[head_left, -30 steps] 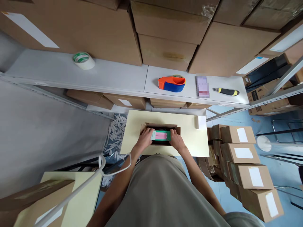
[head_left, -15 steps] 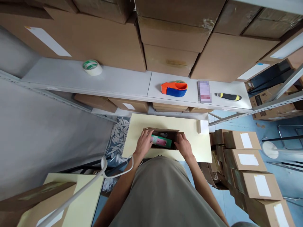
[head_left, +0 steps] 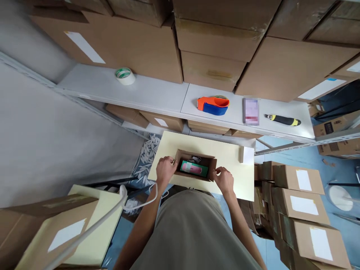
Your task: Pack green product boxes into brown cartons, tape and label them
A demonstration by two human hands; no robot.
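Okay, so starting at the far left and seeing a labelled carton sitting on a pale yellow side table, plus a white tube running across in front. Moving over and finding a tape roll resting up on the grey shelf. Spotting a heap of white pieces lying lower down, just left of the pale yellow surface.

Pinching the left edge of the open carton with the left hand, fingers narrow and curled in. Resting on the surface, btw (the carton, I mean), and holding the green and pink box lying inside, next to a small greyish item, too small to make out.

Looking up at the shelf again and getting an orange and blue tape dispenser. Pinching the carton's right edge with the right hand, fingertips close together.

Going further right and seeing a small white box standing near the surface's right end, then a blurred purple item and a black and yellow cutter lying on the shelf. Finishing with stacked cartons showing white labels.
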